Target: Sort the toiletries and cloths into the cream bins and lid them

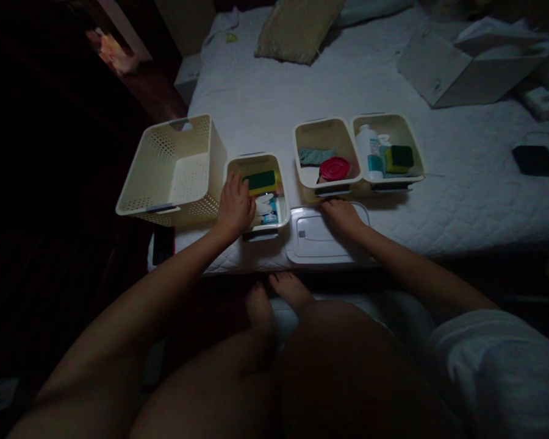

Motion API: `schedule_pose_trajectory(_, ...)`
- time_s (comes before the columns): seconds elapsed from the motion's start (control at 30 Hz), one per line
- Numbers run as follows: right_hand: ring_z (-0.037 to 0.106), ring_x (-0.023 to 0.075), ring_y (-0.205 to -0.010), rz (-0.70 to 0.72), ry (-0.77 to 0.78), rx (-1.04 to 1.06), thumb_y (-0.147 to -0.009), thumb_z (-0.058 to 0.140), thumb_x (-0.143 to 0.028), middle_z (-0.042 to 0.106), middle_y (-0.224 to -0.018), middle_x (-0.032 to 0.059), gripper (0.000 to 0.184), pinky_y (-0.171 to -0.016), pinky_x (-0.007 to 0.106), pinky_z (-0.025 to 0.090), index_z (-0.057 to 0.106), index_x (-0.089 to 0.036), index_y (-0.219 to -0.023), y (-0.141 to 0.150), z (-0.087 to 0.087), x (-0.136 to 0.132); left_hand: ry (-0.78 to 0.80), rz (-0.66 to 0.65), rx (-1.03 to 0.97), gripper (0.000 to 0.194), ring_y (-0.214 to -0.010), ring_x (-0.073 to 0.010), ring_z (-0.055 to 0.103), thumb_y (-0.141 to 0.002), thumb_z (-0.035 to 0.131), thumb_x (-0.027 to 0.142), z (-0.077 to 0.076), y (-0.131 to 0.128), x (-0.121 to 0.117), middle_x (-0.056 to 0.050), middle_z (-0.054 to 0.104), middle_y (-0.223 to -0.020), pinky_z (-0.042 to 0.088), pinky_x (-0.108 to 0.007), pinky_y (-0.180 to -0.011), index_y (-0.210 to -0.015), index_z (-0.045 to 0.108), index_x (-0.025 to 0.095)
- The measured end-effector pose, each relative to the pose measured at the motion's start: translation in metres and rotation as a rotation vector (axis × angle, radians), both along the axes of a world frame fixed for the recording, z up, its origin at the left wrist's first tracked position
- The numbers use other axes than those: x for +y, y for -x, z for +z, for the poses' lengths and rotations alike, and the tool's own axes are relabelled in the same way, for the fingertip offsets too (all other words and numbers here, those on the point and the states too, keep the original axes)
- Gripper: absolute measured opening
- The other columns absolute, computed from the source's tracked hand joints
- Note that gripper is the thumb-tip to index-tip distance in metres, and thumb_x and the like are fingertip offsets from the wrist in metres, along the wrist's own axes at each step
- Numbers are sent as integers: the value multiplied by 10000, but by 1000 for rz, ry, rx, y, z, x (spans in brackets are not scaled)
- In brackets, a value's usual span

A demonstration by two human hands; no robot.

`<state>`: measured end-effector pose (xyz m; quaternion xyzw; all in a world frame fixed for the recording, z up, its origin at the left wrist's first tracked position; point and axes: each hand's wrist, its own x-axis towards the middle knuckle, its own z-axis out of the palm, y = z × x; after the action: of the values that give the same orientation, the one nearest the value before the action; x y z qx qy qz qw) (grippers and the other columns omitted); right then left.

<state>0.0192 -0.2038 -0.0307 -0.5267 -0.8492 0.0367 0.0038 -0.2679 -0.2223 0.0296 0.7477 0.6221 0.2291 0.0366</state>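
Note:
My left hand [236, 207] is closed over the left rim of a small cream bin [280, 177]. Inside that bin are a green-and-yellow sponge [261, 182] and white and blue items [268, 208] too dim to name. A white plastic lid [313, 241] lies flat at the bed's near edge, touching or nearly touching that bin. Across its far right part reaches my right hand [343, 217], fingers bent down at the lid's far edge, their tips partly hidden. Just beyond them stands a second small bin [327, 127] with a red rolled item [334, 169] and a grey-green cloth [315, 157].
A third small bin [393, 122] holds a white bottle [369, 152] and a sponge [399, 159]. At left stands a large perforated basket [165, 158]. An open white box [462, 67], a dark flat object [535, 160] and a cushion [299, 27] lie on the white quilted bed [476, 201].

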Motion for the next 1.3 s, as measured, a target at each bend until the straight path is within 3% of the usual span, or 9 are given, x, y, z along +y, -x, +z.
schedule_pose_trajectory(0.17,546,248,-901,-26,-66,13,-858,348,-134,613,-1000,158,298,-776,334,369,595,-108,-1022,-22,-2,-7,147,-344,193,257,-1182,-250,409,-857,388,200,12,-57,-3,-138,505,-1208,351,-413,-983,-1066,525,135)
schedule_pose_trajectory(0.3,517,237,-955,-69,-80,84,-886,315,-172,597,-1046,141,331,-824,321,361,586,-116,-1068,-46,-8,-13,238,-406,309,218,-987,-221,483,-866,376,202,8,-89,-13,-119,568,-1011,418,-339,-817,-935,573,138)
schedule_pose_trajectory(0.47,490,238,-1007,-127,-84,171,-896,312,-200,570,-1119,144,364,-881,325,355,563,-108,-1142,-70,-14,-25,151,-428,384,199,-963,-262,479,-841,406,168,3,-96,-24,-136,582,-942,391,-407,-818,-855,601,131)
schedule_pose_trajectory(0.63,473,251,-1007,-191,-63,224,-891,333,-231,553,-1108,162,368,-892,348,358,561,-95,-1145,-81,-15,-36,285,-540,372,235,-852,-220,522,-843,387,171,1,-97,-30,-121,584,-864,421,-345,-753,-825,617,130)
schedule_pose_trajectory(0.83,451,285,-1014,-313,-82,228,-870,406,-271,510,-1079,189,340,-857,393,380,541,-93,-1126,-80,-18,-45,495,-440,289,266,-793,-192,579,-852,382,228,3,-109,-48,-114,621,-880,447,-302,-720,-890,627,133)
schedule_pose_trajectory(1.0,482,295,-994,-424,-95,319,-853,451,-300,514,-1060,193,334,-832,407,406,510,-87,-1104,-84,-24,-46,895,-111,216,361,-756,-200,628,-880,378,347,-22,-103,-59,-133,661,-810,455,-279,-677,-820,634,101)
schedule_pose_trajectory(1.1,525,282,-923,-475,-78,397,-840,466,-324,560,-996,178,319,-793,396,427,514,-94,-1055,-89,-30,-44,949,94,74,367,-739,-193,636,-886,393,377,-41,-92,-56,-139,663,-830,451,-264,-648,-924,606,80)
schedule_pose_trajectory(1.3,557,244,-803,-537,-19,492,-807,485,-290,610,-888,145,232,-734,361,435,544,-116,-950,-94,-36,-39,870,245,-229,271,-752,-183,629,-853,494,323,-59,-100,-49,-137,664,-872,439,-250,-630,-917,594,80)
